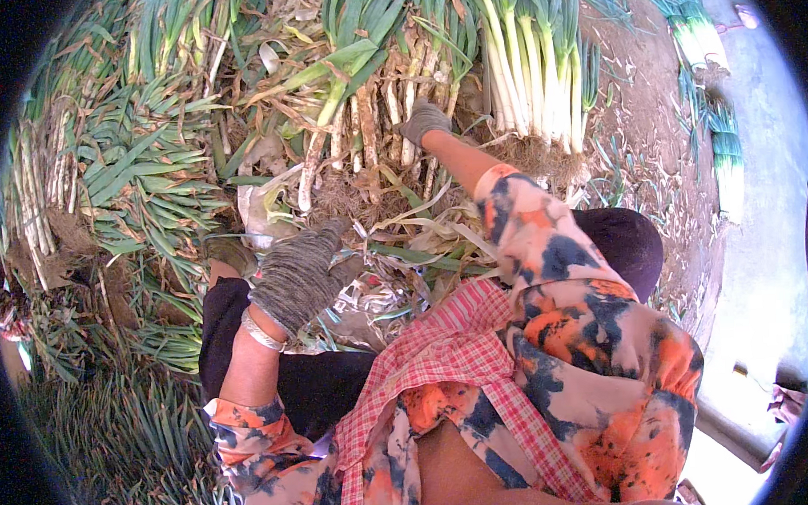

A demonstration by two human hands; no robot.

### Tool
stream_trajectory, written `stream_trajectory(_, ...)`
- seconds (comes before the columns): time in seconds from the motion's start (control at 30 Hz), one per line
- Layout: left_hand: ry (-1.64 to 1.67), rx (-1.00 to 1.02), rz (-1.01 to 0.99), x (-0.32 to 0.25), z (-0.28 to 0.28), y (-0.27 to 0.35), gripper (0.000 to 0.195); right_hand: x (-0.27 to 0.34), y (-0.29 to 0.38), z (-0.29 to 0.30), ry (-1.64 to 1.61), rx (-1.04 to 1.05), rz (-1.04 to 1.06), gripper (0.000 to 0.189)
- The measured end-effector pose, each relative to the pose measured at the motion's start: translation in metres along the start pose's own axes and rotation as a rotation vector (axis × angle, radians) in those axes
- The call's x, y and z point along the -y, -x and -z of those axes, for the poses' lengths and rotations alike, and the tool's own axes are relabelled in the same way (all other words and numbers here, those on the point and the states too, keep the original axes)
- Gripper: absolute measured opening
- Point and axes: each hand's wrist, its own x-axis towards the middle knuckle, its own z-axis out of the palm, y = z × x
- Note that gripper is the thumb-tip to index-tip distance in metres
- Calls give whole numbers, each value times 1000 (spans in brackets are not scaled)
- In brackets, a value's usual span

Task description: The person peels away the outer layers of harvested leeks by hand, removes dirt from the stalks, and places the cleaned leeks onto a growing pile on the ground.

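Note:
My left hand, in a grey knitted glove, is just below the roots of unpeeled long green onions. Its thumb stands apart from the fingers, and I see nothing held in it. Reaching forward, my right hand wears the same kind of glove and touches the soiled white stalks of the heap. Whether its fingers close around a stalk is hidden. One thick green onion lies aslant between the hands, its white end towards me. Right of my right hand is a bundle of cleaned green onions, with bright white stalks and roots.
Unpeeled green onions are heaped at the left. Dry peeled leaves lie in front of my body. Several tied bundles rest along the pale concrete strip at the right. Leaf scraps litter the soil floor. My dark-clad knee is beside my right arm.

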Motion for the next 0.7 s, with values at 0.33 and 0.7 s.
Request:
stream_trajectory(0.33, 20, -186, 88, 20, 9, 31, 48, 79, 153, 93, -1830, 399, 29, 21)
stream_trajectory(0.7, 769, -298, 156, 47, 3, 13, 61, 161, 333, 3, -1285, 486, 592, 35)
